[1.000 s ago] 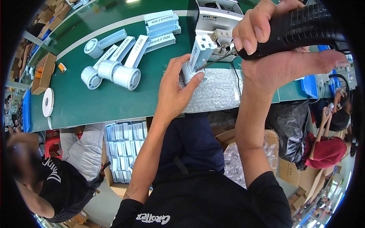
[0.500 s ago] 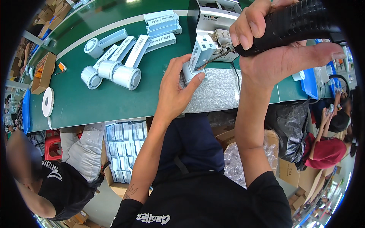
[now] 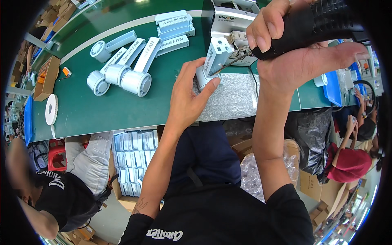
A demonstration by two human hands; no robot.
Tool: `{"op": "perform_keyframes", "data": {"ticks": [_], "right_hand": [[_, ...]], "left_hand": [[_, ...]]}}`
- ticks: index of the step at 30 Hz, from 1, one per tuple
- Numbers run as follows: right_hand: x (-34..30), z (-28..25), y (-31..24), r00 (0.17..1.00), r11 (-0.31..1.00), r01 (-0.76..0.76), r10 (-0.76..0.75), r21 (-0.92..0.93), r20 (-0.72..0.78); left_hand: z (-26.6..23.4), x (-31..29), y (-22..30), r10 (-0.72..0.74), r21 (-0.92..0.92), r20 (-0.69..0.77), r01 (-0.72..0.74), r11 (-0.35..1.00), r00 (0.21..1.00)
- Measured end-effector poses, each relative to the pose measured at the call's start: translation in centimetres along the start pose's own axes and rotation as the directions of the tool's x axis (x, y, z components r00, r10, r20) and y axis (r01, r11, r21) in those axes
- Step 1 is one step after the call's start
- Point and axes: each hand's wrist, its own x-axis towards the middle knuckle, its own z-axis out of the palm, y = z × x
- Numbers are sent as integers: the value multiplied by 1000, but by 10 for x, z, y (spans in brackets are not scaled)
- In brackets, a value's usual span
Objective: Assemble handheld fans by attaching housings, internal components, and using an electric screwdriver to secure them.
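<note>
My left hand [image 3: 188, 94] is wrapped round the round base of a pale blue plastic fan housing [image 3: 215, 57], which stands on a sheet of bubble wrap [image 3: 239, 96]. In my right hand [image 3: 279, 71] is a black electric screwdriver [image 3: 302, 30], held sideways with the fingers curled over it and the thumb stretched along below. Its thin bit [image 3: 236, 60] slants down to the left and meets the lower part of the housing; the tip's exact seat is too small to tell. Several similar fan housings [image 3: 147, 55] lie left of my left hand on the green table.
A silver and black screw feeder [image 3: 232, 22] stands just behind the housing. At the left are a roll of white tape [image 3: 51, 109] and a cardboard box [image 3: 47, 77]. A carton of housings [image 3: 134, 159] sits below the table edge. A co-worker [image 3: 65, 192] sits at my left.
My hands, the screwdriver and the housing are almost still. The co-worker at the left has leaned slightly down, and the people at the far right have shifted a little.
</note>
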Motion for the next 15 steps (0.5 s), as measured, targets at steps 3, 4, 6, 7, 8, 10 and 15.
{"op": "perform_keyframes", "data": {"ticks": [3, 4, 6, 7, 8, 10, 15], "right_hand": [[-3, 11, 2, 987, 542, 152, -134, -827, 94], [-1, 7, 2, 987, 544, 152, -134, -825, 94], [4, 0, 1, 1000, 997, 29, -28, -70, 13], [3, 1, 0, 999, 997, 31, -30, -73, 14], [0, 9, 0, 994, 860, 104, -103, -499, 30], [6, -8, -5, 970, 825, 162, -31, -542, 242], [29, -34, -76, 849, 960, 151, -4, -235, 528]], "left_hand": [[1, 1, -1, -12, -13, -2, 12, 1000, 1000], [0, 2, 0, -13, -10, -4, 13, 1000, 1000], [1, 3, 0, -5, -10, 7, 6, 1000, 1000], [2, 4, 0, -3, -13, 8, 3, 1000, 1000], [2, 4, 0, -4, -28, 0, 4, 1000, 1000], [0, 1, 0, 1, -45, -12, -1, 999, 1000], [0, 1, 7, -6, 42, 22, 5, 999, 1000]]}}
